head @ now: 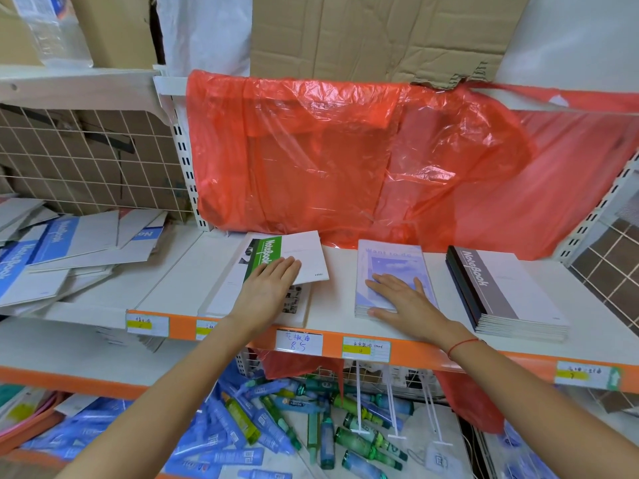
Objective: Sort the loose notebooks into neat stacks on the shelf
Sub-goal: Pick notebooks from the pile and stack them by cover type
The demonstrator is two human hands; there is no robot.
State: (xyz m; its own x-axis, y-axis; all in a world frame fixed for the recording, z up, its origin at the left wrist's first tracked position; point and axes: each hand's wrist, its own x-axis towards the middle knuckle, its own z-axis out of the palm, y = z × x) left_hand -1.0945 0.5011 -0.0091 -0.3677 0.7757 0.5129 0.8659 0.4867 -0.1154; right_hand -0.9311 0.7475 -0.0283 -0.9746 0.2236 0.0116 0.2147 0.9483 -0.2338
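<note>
On the white shelf lie three notebook stacks. My left hand rests flat with straight fingers on a green-and-white notebook, which sits askew on top of a larger white stack. My right hand presses flat on the pale blue "Want to do" stack, thumb at its front edge. A neat stack of grey-banded notebooks sits to the right. A messy heap of blue-and-white notebooks fills the shelf bay at the left.
Red plastic sheeting hangs over the shelf's back. Cardboard stands on the shelf above. An orange front rail carries price tags. Below, several blue and green tubes lie loose. A wire grid panel backs the left bay.
</note>
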